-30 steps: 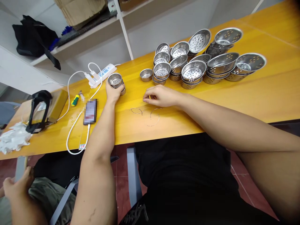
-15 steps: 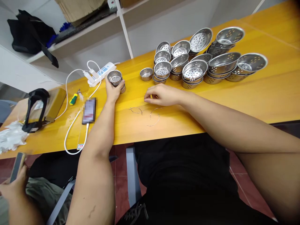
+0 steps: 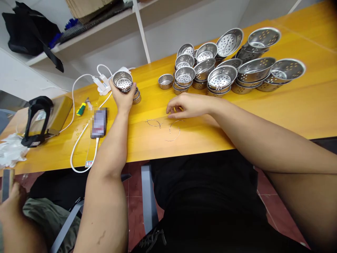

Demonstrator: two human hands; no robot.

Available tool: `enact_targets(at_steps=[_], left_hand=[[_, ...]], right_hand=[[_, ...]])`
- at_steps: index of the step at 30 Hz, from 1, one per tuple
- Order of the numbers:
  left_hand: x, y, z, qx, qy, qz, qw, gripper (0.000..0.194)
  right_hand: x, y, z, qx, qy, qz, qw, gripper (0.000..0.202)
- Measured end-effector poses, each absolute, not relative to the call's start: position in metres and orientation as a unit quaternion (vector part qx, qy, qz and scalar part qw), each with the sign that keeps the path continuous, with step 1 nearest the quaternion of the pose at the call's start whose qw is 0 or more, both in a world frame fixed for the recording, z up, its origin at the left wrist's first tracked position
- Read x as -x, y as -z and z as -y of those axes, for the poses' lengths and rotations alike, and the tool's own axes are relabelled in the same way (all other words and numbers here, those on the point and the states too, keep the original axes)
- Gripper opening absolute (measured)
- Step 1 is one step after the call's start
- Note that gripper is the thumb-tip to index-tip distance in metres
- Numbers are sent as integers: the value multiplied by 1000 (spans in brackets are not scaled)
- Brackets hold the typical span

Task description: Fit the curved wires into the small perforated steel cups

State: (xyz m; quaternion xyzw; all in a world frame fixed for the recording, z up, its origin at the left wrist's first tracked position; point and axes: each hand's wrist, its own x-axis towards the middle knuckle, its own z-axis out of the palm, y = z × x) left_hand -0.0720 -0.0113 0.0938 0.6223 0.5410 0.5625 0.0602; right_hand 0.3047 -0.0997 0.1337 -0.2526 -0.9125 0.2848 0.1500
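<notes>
My left hand (image 3: pixel 123 100) is closed round a small perforated steel cup (image 3: pixel 122 81), tilted with its open mouth towards me. Just right of that hand, partly hidden by it, stands a short stack of similar cups (image 3: pixel 137 97). My right hand (image 3: pixel 188 105) hovers over the tabletop with loosely bent fingers apart, and nothing shows in it. Below it lie thin bent wire rings (image 3: pixel 179 133) and another wire piece (image 3: pixel 153 123). A single small cup (image 3: pixel 165 81) stands beyond, beside several stacks of perforated cups (image 3: pixel 222 78) in growing sizes.
On the left of the yellow table (image 3: pixel 147 147) are a power strip (image 3: pixel 105 87) with white cables, a charging phone (image 3: pixel 99 123), a green-yellow screwdriver (image 3: pixel 81 109) and a black frame-like object (image 3: pixel 38 121). Another person's hand (image 3: pixel 13 200) holds a phone at lower left.
My left hand has moved slightly left with the cup, which now stands apart from the short stack. My right hand has shifted a little to the right.
</notes>
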Motion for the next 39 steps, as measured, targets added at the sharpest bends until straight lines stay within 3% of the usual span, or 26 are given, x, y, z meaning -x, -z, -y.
enact_targets(at_steps=[4,12,21,25,29,35,37,39], left_hand=[[44,-101,33,-638,-561,-518,94,96],[0,-69,43,-742,-478,-427,198,107],[-3,-59,44,-775,-409,-423,231,112],[0,-58,42,-779,-393,-433,228,103],[3,-55,38,-775,-394,-436,232,108],[9,-52,33,-768,-400,-445,226,109],[10,-51,31,-772,-399,-444,221,108],[12,-49,28,-776,-402,-436,214,106]], right_hand=[[-308,-139,105,282,-292,913,37,14],[-281,-162,138,371,-149,913,-82,17],[-272,-181,153,416,-114,886,-171,16],[-267,-180,156,412,-104,894,-145,7],[-264,-171,154,392,-99,909,-102,14],[-268,-166,148,358,-73,922,-132,10],[-271,-165,142,366,-106,920,-94,5],[-276,-161,134,358,-164,919,-22,19]])
